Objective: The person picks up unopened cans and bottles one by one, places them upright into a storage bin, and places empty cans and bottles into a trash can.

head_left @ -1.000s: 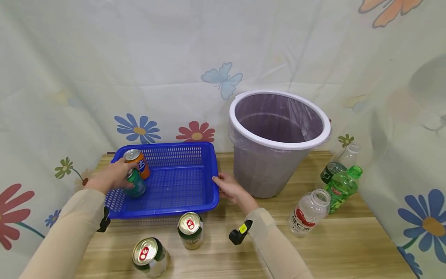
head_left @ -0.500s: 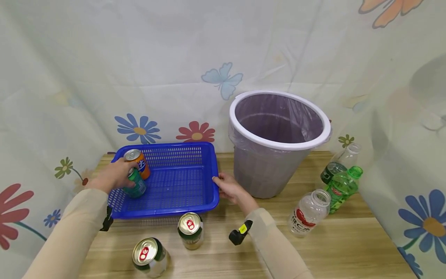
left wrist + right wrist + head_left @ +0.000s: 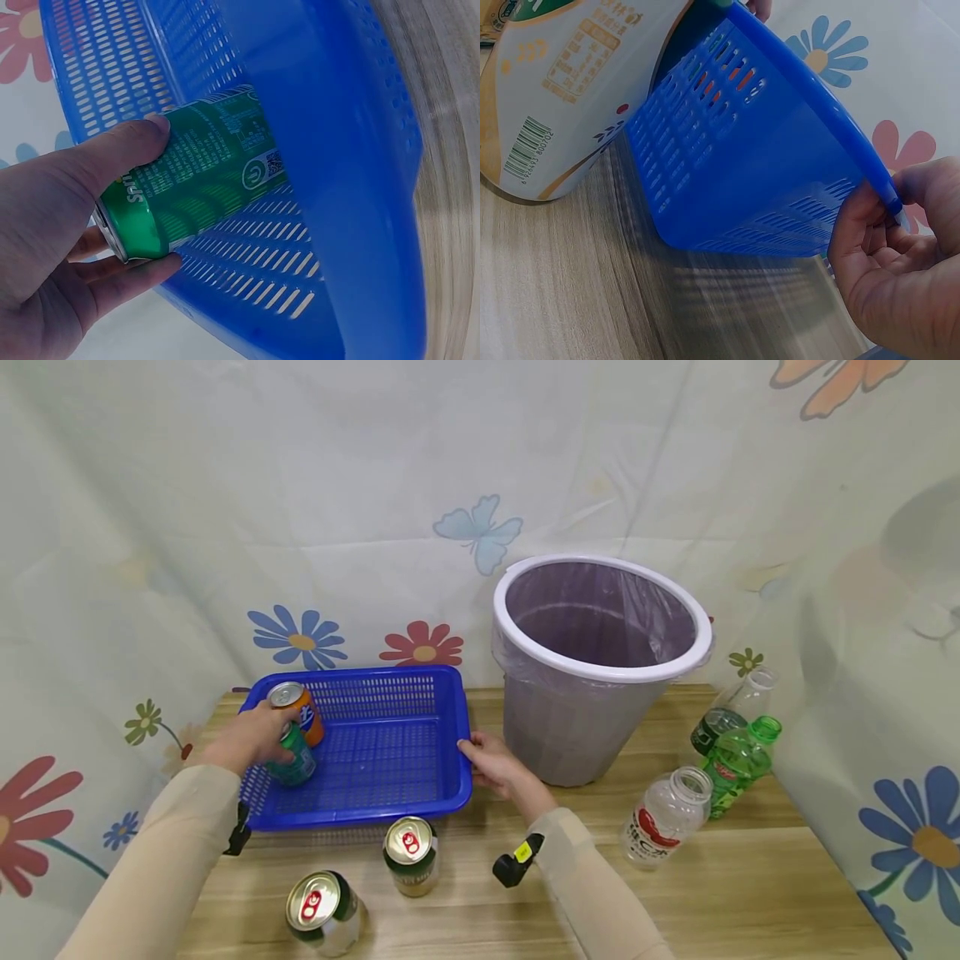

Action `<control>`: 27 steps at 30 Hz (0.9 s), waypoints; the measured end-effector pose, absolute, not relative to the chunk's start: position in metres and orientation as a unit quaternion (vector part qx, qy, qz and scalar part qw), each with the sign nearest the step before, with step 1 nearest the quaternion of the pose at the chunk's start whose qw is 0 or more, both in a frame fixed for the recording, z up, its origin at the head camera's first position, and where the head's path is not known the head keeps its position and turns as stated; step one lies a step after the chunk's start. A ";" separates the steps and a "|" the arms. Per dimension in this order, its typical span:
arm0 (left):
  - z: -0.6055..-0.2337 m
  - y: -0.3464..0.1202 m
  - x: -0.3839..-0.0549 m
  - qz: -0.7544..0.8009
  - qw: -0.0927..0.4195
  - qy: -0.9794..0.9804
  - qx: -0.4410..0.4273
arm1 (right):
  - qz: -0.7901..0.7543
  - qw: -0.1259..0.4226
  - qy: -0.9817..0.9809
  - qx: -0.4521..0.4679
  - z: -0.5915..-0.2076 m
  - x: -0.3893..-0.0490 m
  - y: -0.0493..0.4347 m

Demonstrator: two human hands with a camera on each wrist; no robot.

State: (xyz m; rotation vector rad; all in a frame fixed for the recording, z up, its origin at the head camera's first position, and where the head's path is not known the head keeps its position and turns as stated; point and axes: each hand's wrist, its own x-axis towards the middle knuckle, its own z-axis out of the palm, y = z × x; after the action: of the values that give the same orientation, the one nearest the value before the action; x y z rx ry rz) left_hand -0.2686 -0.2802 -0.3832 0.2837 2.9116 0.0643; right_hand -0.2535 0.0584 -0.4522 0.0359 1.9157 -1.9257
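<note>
1. Green can (image 3: pixel 296 762) is inside the blue basket (image 3: pixel 438 806), near its left end, at nine o'clock from the basket's centre in the head view. Whether its base touches the basket floor cannot be told.
2. The person's left hand (image 3: pixel 247 739) holds this can near its top, the thumb along one side and the fingers curled round the other, as the left wrist view shows.
3. An orange can (image 3: pixel 308 720) stands just beside it in the basket, at ten o'clock from the centre, with its silver lid up.
4. The right hand (image 3: pixel 495 763) grips the basket's rim at three o'clock, pinching it between the thumb and curled fingers.
5. Outside the basket, two gold-lidded cans with red tabs stand upright on the wooden table (image 3: pixel 750 902): the nearer-to-basket can (image 3: pixel 412 860) at five o'clock, just beside the basket's front edge, and the front can (image 3: pixel 330 918) between six and seven o'clock.
6. A grey bin (image 3: pixel 570 727) with a white rim and a clear liner stands between two and three o'clock from the basket.
7. Farther out, a clear wide-mouthed bottle (image 3: pixel 660 827) with a red-and-white label stands between three and four o'clock. Near three o'clock are a green bottle (image 3: pixel 735 768) and, partly behind it, a clear bottle with a dark label (image 3: pixel 718 727).
8. A pale cloth (image 3: pixel 375 485) printed with flowers and butterflies hangs behind the table.
</note>
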 end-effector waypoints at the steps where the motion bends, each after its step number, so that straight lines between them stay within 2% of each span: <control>1: -0.383 -0.280 -0.269 0.020 0.107 0.989 0.096 | -0.693 0.211 0.689 0.013 -0.452 -0.254 0.059; 18: -0.380 -0.279 -0.268 0.017 0.119 0.988 0.096 | -0.694 0.213 0.687 0.012 -0.452 -0.254 0.059; 27: -0.380 -0.284 -0.264 0.022 0.092 0.990 0.108 | -0.695 0.222 0.684 0.004 -0.450 -0.255 0.059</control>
State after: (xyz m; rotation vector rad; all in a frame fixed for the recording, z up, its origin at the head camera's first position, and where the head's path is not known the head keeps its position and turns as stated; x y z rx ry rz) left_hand -0.2643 -0.2843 -0.3804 0.3202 2.9393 0.0649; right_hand -0.2545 0.0595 -0.4500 0.0121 1.8910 -1.9192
